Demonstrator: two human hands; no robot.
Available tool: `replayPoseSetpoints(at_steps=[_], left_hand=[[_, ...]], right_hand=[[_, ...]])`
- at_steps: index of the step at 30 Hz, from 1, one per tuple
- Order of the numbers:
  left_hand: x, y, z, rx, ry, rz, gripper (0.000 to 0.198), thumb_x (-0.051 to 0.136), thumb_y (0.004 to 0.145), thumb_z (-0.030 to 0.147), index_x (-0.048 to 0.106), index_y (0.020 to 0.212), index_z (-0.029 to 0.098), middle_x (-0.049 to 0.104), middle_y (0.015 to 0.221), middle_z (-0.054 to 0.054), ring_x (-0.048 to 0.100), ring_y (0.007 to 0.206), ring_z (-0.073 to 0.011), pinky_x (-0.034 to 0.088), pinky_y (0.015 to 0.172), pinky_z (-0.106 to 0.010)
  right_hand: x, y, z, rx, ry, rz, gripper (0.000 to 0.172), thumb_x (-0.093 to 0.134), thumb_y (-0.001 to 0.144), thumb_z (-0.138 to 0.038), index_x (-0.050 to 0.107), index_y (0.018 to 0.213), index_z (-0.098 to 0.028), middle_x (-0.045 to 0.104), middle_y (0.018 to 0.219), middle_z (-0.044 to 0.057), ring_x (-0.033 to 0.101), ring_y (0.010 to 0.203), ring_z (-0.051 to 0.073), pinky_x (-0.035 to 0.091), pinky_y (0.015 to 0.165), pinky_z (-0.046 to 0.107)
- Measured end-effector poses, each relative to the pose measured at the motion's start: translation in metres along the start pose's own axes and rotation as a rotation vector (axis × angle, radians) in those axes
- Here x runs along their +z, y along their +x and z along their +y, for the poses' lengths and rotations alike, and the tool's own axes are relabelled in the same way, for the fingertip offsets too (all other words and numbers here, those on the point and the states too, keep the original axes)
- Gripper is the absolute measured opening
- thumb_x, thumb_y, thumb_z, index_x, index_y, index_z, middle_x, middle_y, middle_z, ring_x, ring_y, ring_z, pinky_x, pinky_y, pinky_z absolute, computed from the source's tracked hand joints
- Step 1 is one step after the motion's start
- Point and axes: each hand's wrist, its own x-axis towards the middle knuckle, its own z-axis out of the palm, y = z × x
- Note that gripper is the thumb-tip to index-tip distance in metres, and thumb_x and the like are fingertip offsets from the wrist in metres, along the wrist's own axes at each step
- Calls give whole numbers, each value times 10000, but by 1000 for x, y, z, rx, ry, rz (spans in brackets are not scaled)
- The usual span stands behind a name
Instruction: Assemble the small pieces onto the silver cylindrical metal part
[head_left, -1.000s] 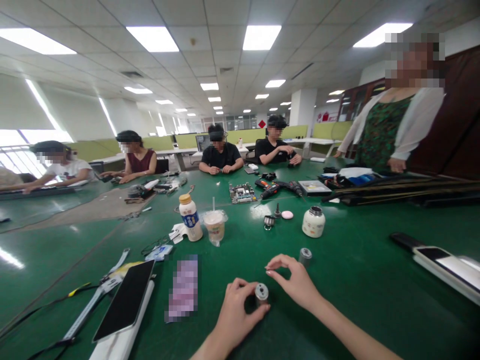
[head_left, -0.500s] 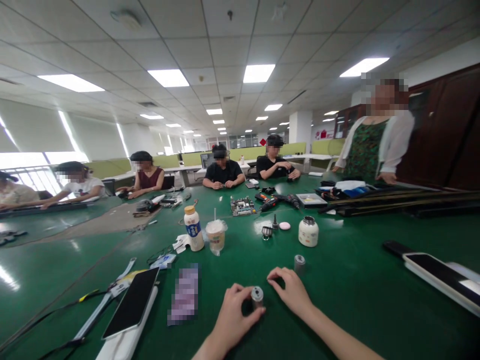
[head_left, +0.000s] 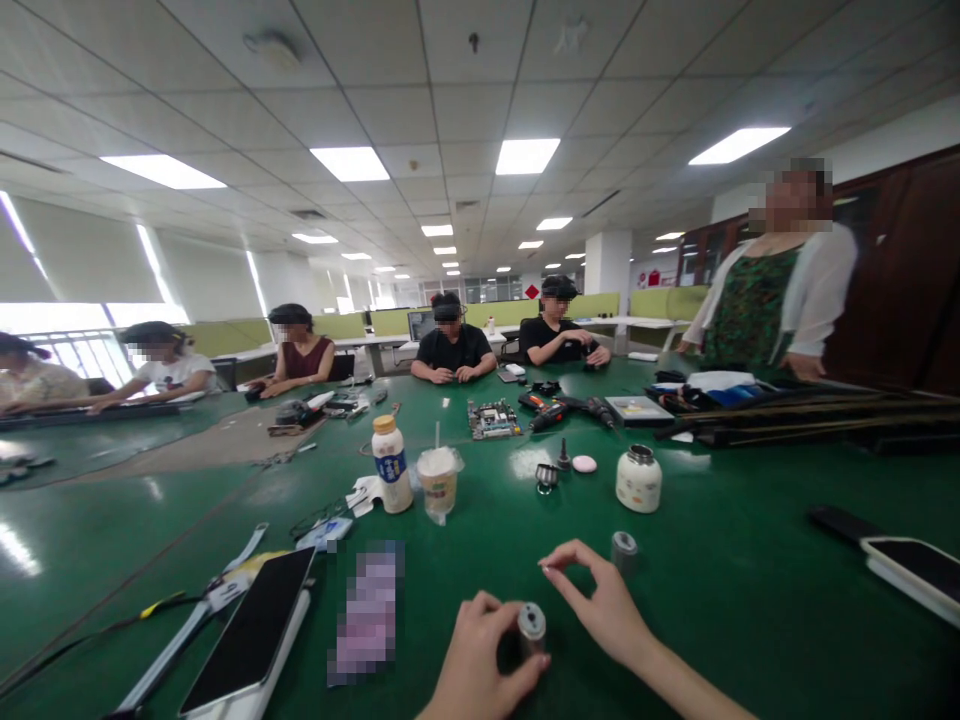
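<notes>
A small silver metal cylinder [head_left: 532, 624] with a dark hole in its top stands upright at the front of the table. My left hand [head_left: 484, 660] grips it between thumb and fingers. To its right, my right hand [head_left: 600, 605] is closed in a pinch, thumb and forefinger tips together, a little apart from the cylinder. Whatever lies between those tips is too small to make out. Just behind the right hand stands a second metal cylinder [head_left: 624, 552], its lower part blurred.
Beyond are a bottle [head_left: 392, 470], a plastic cup with a straw [head_left: 438, 485], a cream jar [head_left: 639, 480], a circuit board [head_left: 493, 419] and drills [head_left: 551, 415]. Phones on white blocks flank me, one being the left phone [head_left: 251, 630]. Several people sit opposite; one person [head_left: 772, 280] stands right.
The camera view has shifted, so most things sit slightly lower and the nearer ones further right. My left hand keeps its hold on the cylinder; my right fingertips have come together.
</notes>
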Motion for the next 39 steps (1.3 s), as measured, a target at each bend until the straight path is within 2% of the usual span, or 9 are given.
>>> replayPoseSetpoints(at_steps=[4, 7, 19, 22, 24, 29, 34, 36, 39], left_hand=[[3, 0, -5, 35, -3, 0, 338, 721, 749, 324, 703, 1074, 233, 621, 981, -85, 562, 956, -267, 444, 870, -398], [4, 0, -7, 50, 5, 10, 305, 711, 755, 297, 705, 1054, 236, 630, 970, -78, 564, 946, -264, 446, 858, -396], [0, 2, -2, 50, -14, 13, 321, 726, 738, 275, 716, 1058, 245, 646, 941, -76, 574, 935, -262, 458, 852, -391], [0, 1, -1, 39, -15, -5, 310, 719, 748, 296, 717, 1052, 237, 641, 954, -84, 571, 942, -267, 453, 857, -402], [0, 1, -2, 32, -15, -9, 305, 719, 749, 309, 717, 1045, 236, 637, 959, -86, 568, 944, -269, 451, 859, -404], [3, 1, -7, 37, -9, -12, 322, 709, 754, 311, 710, 1065, 225, 629, 971, -93, 565, 948, -268, 447, 865, -405], [3, 1, -8, 43, -21, -2, 316, 723, 752, 335, 714, 1055, 247, 636, 970, -78, 562, 952, -260, 447, 866, -391], [2, 0, -7, 39, -20, 5, 295, 724, 752, 334, 719, 1031, 239, 636, 961, -77, 563, 948, -260, 450, 859, -387], [2, 0, -6, 49, -23, 11, 301, 718, 756, 321, 715, 1044, 233, 634, 964, -81, 567, 943, -258, 454, 856, -385]], right_hand=[[1, -5, -31, -6, -24, -176, 55, 639, 863, -252, 668, 848, -208, 699, 874, 20, 642, 895, 206, 465, 863, 333], [4, -10, -39, -7, -85, -227, 37, 649, 842, -202, 680, 828, -216, 702, 876, 14, 630, 906, 208, 453, 856, 337], [5, -9, -36, 8, -110, -212, 20, 662, 817, -211, 657, 835, -216, 697, 863, 11, 635, 880, 206, 454, 832, 334], [4, -10, -33, -11, -117, -165, 151, 680, 788, -204, 628, 930, -213, 690, 853, 13, 637, 874, 216, 461, 830, 346], [2, -11, -33, -31, -101, -138, 175, 644, 814, -199, 607, 985, -211, 690, 871, 19, 641, 885, 215, 463, 847, 353], [2, -14, -33, -78, -69, -215, 251, 593, 831, -153, 608, 1070, -229, 707, 1021, 32, 639, 993, 214, 444, 928, 366], [-2, -9, -33, -34, -147, -122, 130, 565, 871, -206, 631, 982, -213, 671, 727, 3, 647, 812, 215, 471, 807, 360], [-4, -7, -34, -28, -139, -111, 140, 594, 857, -220, 631, 992, -214, 694, 799, 13, 649, 854, 219, 467, 836, 364], [-2, -8, -37, -27, -120, -173, 179, 651, 810, -201, 659, 986, -230, 715, 952, 24, 642, 943, 223, 460, 881, 364]])
